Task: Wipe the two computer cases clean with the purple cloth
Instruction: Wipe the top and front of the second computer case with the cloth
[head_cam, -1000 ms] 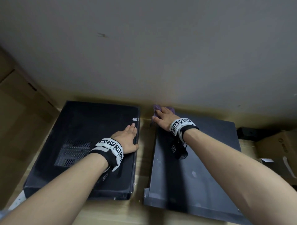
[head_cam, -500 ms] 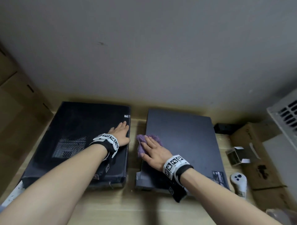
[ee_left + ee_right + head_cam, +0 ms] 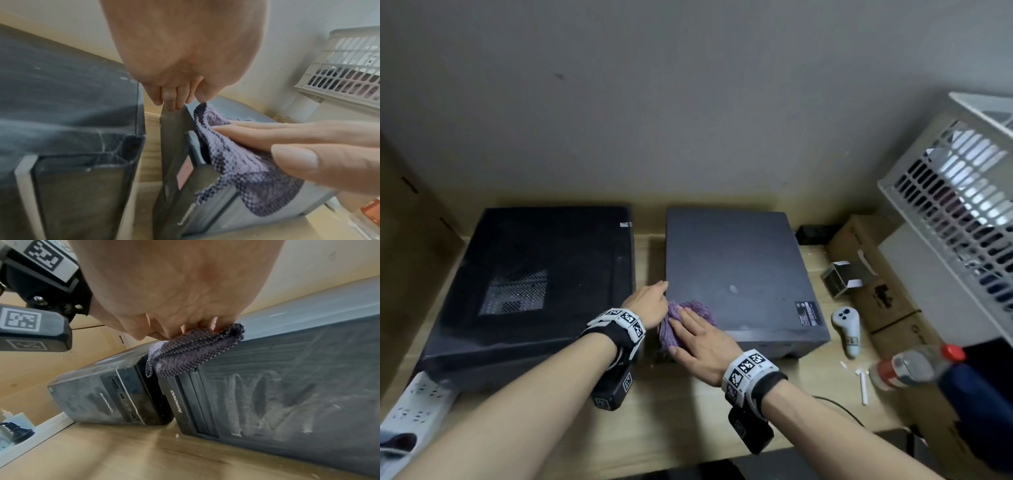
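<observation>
Two dusty computer cases lie flat side by side on the wooden desk: a black case (image 3: 534, 274) on the left and a grey case (image 3: 736, 270) on the right. The purple cloth (image 3: 683, 317) sits on the grey case's near left corner and hangs over its edge. My right hand (image 3: 697, 339) presses flat on the cloth (image 3: 195, 350) with straight fingers (image 3: 287, 134). My left hand (image 3: 647, 301) reaches across the gap between the cases, and its fingertips (image 3: 170, 102) touch the grey case's (image 3: 174, 138) upper left edge, just behind the cloth (image 3: 236, 154).
A white power strip (image 3: 417, 404) lies at the near left. Right of the grey case are a white controller (image 3: 847, 329), a red-capped bottle (image 3: 914, 366), cardboard boxes (image 3: 876, 274) and a white slatted basket (image 3: 955, 205). A wall stands close behind the cases.
My right hand drew the cloth from the grey case's far left corner down its left side to the near corner. My left hand left the black case's top for the grey case's edge.
</observation>
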A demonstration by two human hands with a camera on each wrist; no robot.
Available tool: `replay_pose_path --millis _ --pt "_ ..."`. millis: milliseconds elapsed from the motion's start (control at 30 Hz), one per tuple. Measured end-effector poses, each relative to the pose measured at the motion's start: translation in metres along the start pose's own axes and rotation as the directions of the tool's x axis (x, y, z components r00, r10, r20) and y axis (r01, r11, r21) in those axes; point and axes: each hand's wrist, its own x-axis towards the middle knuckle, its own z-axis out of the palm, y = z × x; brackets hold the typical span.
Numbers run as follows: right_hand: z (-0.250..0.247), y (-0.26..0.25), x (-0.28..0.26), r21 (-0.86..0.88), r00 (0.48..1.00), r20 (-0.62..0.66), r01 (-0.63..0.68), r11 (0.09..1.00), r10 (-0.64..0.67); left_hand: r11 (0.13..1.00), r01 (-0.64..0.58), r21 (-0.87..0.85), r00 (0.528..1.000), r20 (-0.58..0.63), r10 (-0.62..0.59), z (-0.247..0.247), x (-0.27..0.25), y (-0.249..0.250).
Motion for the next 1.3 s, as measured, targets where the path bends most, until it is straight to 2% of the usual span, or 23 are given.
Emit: replay_pose_path --millis 133,267,433,567,767,1067,1300 --pt "0.003 0.013 -0.019 0.012 0.999 0.0 -0.048 0.999 0.048 0.999 0.051 -0.007 0.999 -0.019 -0.051 0.012 -0.018 0.01" --pt "-0.001 0.04 -0.043 0.004 0.995 -0.017 -0.094 0.996 0.094 1.0 -0.013 -0.007 1.0 -0.028 0.013 0.025 -0.033 0.018" --pt "-0.009 0.087 -0.083 0.024 0.984 -0.027 -0.174 0.985 0.174 0.982 -0.067 0.178 0.996 -0.037 0.075 0.043 -0.052 0.041" --pt "-0.01 0.136 -0.119 0.062 0.962 -0.034 -0.267 0.962 0.27 0.952 -0.017 0.305 1.0 -0.006 0.02 0.059 -0.059 0.065" --pt "-0.015 0.186 -0.158 0.095 0.928 -0.038 -0.365 0.926 0.37 0.928 0.08 0.363 0.994 0.038 -0.1 0.058 -0.054 0.081" --pt "-0.013 0.189 -0.156 0.089 0.929 -0.04 -0.365 0.927 0.369 0.923 0.116 0.366 0.981 0.101 -0.163 0.059 -0.051 0.073" --pt "-0.027 0.186 -0.122 0.081 0.918 -0.021 -0.394 0.915 0.397 0.93 0.055 0.363 0.987 0.123 -0.106 0.054 -0.048 0.065"
